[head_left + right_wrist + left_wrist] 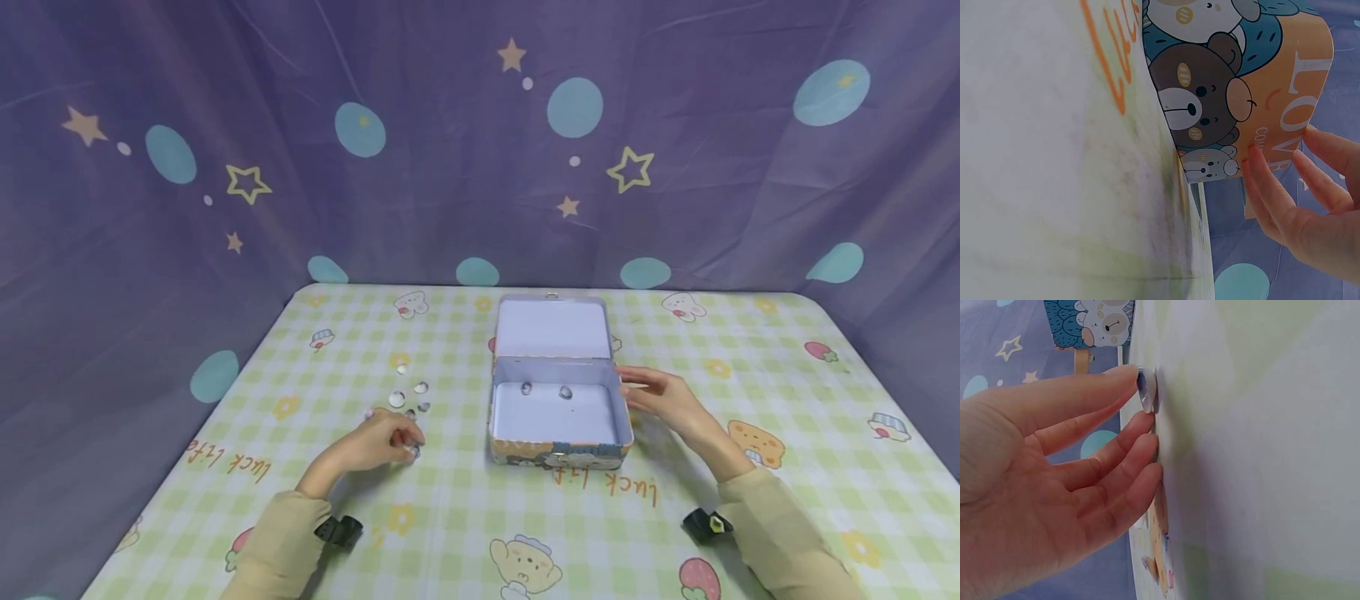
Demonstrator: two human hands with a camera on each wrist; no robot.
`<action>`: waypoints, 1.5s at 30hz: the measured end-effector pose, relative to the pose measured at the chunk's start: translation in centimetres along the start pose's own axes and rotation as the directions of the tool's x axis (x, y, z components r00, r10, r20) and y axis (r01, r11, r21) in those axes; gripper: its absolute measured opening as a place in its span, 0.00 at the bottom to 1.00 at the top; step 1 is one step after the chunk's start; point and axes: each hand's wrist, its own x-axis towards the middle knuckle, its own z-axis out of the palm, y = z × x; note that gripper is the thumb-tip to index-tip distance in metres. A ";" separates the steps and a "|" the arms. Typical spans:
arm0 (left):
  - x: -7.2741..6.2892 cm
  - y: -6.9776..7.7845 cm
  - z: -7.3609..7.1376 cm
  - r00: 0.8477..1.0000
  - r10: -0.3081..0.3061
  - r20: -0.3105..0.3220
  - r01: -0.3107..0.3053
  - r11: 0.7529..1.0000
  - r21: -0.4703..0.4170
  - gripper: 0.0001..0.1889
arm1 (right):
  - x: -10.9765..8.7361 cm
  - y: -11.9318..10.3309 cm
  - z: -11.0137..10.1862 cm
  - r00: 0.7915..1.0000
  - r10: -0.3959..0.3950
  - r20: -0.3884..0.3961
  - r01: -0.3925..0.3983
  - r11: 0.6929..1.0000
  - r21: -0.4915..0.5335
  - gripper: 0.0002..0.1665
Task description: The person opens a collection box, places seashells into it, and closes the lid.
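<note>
My left hand [378, 439] is low over the cloth, left of the tin box [561, 457]. It pinches a small seashell [1148, 389] between thumb and index finger, close against the tabletop; the other fingers are loosely bent. More small shells [397, 399] lie scattered just beyond that hand. The tin box has its lid [553, 328] tipped back, and two shells [566, 392] sit on its white floor. On the box's right side, my right hand [670, 403] rests its nearly straight fingertips [1259, 156] against the printed orange wall.
A green-checked tablecloth [442, 542] with cartoon prints covers the table. Behind it hangs a purple curtain [450, 217] with stars and blue ovals. Dark wrist cameras [341, 532] are strapped at both sleeves.
</note>
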 end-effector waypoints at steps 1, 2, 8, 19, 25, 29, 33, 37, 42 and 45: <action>0.1 -0.1 0.1 1.000 0.011 -0.005 -0.011 1.000 0.001 0.09 | 0.0 0.0 0.0 1.000 0.000 -0.001 0.000 1.000 -0.001 0.32; 0.1 -0.1 0.2 1.000 0.014 -0.009 -0.014 1.000 0.001 0.09 | 0.0 0.0 0.0 1.000 -0.001 -0.001 0.001 1.000 0.000 0.32; 0.3 -0.7 0.6 0.999 0.035 -0.035 -0.034 0.999 0.022 0.06 | 0.0 0.0 0.0 1.000 0.000 0.005 0.000 1.000 0.017 0.32; 0.3 -0.5 0.6 0.999 0.007 -0.044 -0.004 0.999 0.048 0.04 | 0.0 0.0 0.0 1.000 0.002 0.001 -0.002 1.000 0.019 0.32; 0.2 -0.2 0.6 0.999 -0.022 -0.033 0.025 0.997 0.071 0.04 | 0.0 0.0 0.0 1.000 0.000 -0.001 0.000 1.000 0.014 0.33; 0.3 -0.3 0.7 0.999 -0.032 -0.027 0.034 0.997 0.065 0.03 | 0.0 0.0 0.0 1.000 0.004 0.000 -0.004 1.000 0.013 0.33; 0.8 -0.3 0.7 0.998 -0.050 -0.032 0.051 0.998 0.040 0.03 | 0.0 0.0 0.0 1.000 0.003 -0.004 -0.003 1.000 0.013 0.33; 1.3 0.1 0.5 0.995 -0.093 -0.017 0.093 0.996 -0.001 0.05 | 0.1 0.1 0.0 1.000 -0.001 -0.004 0.001 1.000 0.013 0.32; 2.3 0.7 0.2 0.998 -0.067 -0.006 0.067 0.997 -0.034 0.06 | 0.1 0.1 0.0 1.000 -0.004 -0.003 0.004 1.000 0.011 0.32; 2.9 0.9 0.0 0.999 -0.035 -0.019 0.035 0.999 -0.027 0.05 | 0.1 0.1 0.0 1.000 -0.004 -0.003 0.004 1.000 0.010 0.32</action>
